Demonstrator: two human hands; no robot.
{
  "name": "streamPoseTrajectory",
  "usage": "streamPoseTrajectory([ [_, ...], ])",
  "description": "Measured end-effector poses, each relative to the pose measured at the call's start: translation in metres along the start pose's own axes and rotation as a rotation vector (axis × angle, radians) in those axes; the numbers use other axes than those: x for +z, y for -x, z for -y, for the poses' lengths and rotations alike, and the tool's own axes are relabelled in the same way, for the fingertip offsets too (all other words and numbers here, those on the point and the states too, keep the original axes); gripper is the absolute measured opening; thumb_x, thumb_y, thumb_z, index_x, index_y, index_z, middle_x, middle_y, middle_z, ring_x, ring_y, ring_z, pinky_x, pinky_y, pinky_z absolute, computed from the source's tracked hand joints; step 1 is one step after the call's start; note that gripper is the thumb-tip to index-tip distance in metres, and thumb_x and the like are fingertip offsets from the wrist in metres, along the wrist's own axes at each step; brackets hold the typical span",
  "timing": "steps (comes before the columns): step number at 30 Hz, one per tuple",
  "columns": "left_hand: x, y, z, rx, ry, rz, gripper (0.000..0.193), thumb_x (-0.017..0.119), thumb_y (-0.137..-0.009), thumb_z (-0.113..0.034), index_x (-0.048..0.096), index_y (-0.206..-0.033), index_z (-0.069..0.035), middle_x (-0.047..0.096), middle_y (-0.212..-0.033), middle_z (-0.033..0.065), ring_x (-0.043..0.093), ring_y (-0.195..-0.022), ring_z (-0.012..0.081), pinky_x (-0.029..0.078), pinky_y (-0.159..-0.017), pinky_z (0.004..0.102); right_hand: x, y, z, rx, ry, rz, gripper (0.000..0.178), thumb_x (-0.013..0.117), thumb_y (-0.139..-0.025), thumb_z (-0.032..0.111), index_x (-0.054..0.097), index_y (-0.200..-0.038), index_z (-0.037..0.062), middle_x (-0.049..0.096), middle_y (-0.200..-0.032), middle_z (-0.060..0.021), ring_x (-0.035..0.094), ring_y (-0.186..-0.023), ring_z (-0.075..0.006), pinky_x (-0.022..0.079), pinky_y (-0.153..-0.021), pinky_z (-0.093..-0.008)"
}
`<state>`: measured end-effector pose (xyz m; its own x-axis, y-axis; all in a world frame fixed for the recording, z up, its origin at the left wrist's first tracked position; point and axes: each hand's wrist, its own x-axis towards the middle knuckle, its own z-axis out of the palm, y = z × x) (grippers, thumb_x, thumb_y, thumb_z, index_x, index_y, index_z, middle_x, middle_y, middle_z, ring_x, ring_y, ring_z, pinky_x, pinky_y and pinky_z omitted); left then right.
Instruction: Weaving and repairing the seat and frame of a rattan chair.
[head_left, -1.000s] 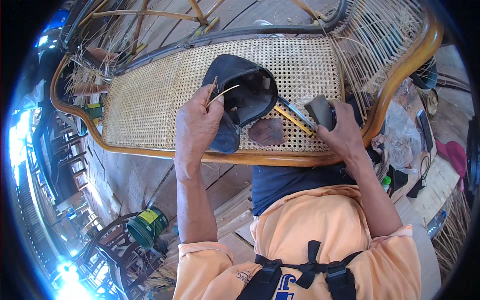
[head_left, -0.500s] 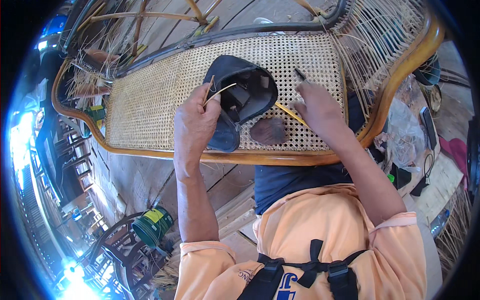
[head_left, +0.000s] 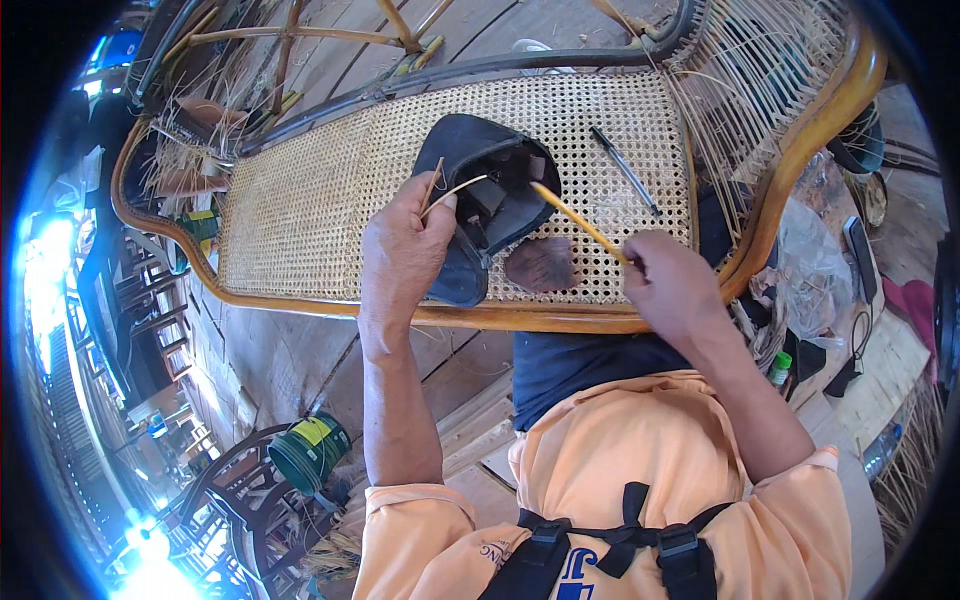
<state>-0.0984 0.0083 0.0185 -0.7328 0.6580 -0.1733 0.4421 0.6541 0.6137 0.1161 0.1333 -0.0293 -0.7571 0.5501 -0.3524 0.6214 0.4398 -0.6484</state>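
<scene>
Shirt (head_left: 620, 440): kinda peachy orange, blue print (head_left: 578, 572) upfront
Sleeves (head_left: 800, 500): short, hemmed
Straps (head_left: 689, 578): black, chunky buckles (head_left: 678, 541)
Bottoms (head_left: 585, 365): pretty much dark navy

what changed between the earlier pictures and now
The right hand let go of the dark block, now in the black pouch, and took hold of the yellow stick. The pen moved right and farther away on the woven cane. The left hand still holds thin strips at the pouch.

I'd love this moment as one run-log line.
Left hand: pinching thin strips at black pouch | Right hand: gripping yellow stick | Pen: lying on woven cane panel | Brown piece: near pouch
</scene>
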Motion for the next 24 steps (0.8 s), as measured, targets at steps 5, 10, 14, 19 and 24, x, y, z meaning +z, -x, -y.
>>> streamPoseTrajectory([
  [5, 0.006, 0.0, 0.003, 0.015, 0.071, 0.044, 0.024, 0.055, -0.085, -0.015, 0.06, -0.105, -0.003, 0.054, -0.063, 0.0061, 0.048, -0.057, 0.0083, 0.042, -0.054, 0.0258, 0.046, -0.056, 0.04, -0.341, -0.202, -0.174, 0.014, 0.057, -0.083, 0.016, 0.058, -0.092, 0.0057, 0.059, -0.082, -0.0163, 0.059, -0.082, -0.0353, 0.047, -0.07, -0.0433],
  [10, -0.005, 0.0, 0.003, -0.011, 0.015, 0.001, 0.024, 0.056, -0.085, -0.016, 0.061, -0.105, -0.004, 0.054, -0.063, 0.0057, 0.047, -0.057, 0.0083, 0.041, -0.054, 0.0254, 0.013, -0.079, -0.018, -0.074, 0.067, -0.353, 0.01, 0.05, -0.082, 0.008, 0.054, -0.09, 0.0032, 0.058, -0.087, -0.0167, 0.06, -0.082, -0.0347, 0.047, -0.071, -0.0433],
  [14, 0.0, -0.002, -0.005, -0.012, -0.02, 0.019, 0.025, 0.056, -0.085, -0.016, 0.061, -0.106, -0.003, 0.054, -0.063, 0.0059, 0.048, -0.056, 0.0084, 0.041, -0.054, 0.0254, 0.024, -0.09, -0.071, -0.004, 0.303, -0.334, 0.012, 0.051, -0.083, 0.014, 0.053, -0.086, 0.0032, 0.057, -0.087, -0.0167, 0.058, -0.083, -0.0352, 0.047, -0.072, -0.0451],
  [19, 0.001, -0.002, 0.002, -0.006, -0.003, 0.035, 0.025, 0.056, -0.084, -0.016, 0.061, -0.106, -0.003, 0.057, -0.065, 0.0075, 0.05, -0.057, 0.0093, 0.042, -0.054, 0.0261, 0.009, -0.074, -0.055, 0.122, 0.158, -0.228, 0.02, 0.055, -0.081, 0.02, 0.058, -0.088, 0.0012, 0.06, -0.081, -0.0169, 0.059, -0.077, -0.0324, 0.045, -0.068, -0.0409],
  [24, 0.001, 0.003, 0.0, -0.025, 0.016, 0.032, 0.026, 0.056, -0.084, -0.015, 0.06, -0.106, -0.004, 0.058, -0.067, 0.0099, 0.052, -0.057, 0.0105, 0.043, -0.055, 0.0269, 0.009, -0.04, -0.019, -0.021, -0.278, 0.094, 0.022, 0.06, -0.079, 0.02, 0.062, -0.087, -0.0006, 0.061, -0.07, -0.017, 0.059, -0.061, -0.0266, 0.045, -0.059, -0.0364],
])
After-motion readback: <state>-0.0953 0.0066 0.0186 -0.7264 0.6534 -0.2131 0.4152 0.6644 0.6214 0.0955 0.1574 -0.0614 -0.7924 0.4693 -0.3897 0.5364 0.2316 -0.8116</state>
